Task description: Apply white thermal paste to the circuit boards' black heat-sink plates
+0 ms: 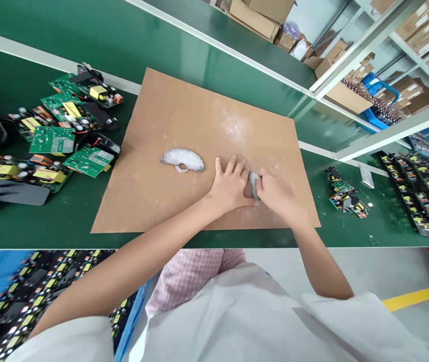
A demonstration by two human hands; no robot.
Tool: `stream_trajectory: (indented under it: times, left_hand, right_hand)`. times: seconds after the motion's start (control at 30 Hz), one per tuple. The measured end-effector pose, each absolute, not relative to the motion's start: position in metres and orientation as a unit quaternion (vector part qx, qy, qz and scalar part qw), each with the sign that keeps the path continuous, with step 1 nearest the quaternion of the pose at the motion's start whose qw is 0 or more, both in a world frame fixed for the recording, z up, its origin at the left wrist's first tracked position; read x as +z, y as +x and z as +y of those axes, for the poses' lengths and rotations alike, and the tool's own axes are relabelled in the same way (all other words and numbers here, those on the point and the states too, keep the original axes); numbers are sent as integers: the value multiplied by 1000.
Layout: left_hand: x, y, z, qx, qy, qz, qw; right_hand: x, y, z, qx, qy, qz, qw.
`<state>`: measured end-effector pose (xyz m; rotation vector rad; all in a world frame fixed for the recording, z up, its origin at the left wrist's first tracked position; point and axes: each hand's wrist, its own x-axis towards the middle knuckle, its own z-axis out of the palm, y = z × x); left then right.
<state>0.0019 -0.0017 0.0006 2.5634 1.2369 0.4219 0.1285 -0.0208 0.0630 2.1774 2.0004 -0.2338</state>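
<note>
My left hand (231, 186) lies on a brown board (199, 110), fingers spread, its thumb pointing toward a grey speckled piece (253, 186). Closed around the right side of that piece, my right hand (275, 193) grips it against the board. Much of the piece is hidden by the fingers, so I cannot make out its kind. Further left on the board rests a grey, half-round speckled piece (184, 157) with a small ring-shaped part at its lower edge.
Several green circuit boards (54, 140) are heaped on the green bench (75, 221) at left. A smaller group of circuit boards (344, 193) lies at right, near a black tray (414, 201) of parts. Cardboard boxes (259, 15) stand on the shelf behind.
</note>
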Motion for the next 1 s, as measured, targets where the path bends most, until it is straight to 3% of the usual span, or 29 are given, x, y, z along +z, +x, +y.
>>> stream_trajectory:
  times: [0.23, 0.43, 1.0]
  left_hand:
    - [2, 1, -2, 141, 883, 426, 135]
    - [2, 1, -2, 132, 887, 422, 134]
    - [1, -3, 7, 152, 867, 458, 126]
  right_hand:
    - [56, 128, -9, -36, 742, 669, 43]
    - [64, 128, -26, -77, 732, 670, 102]
    - [53, 131, 8, -41, 698, 715, 33]
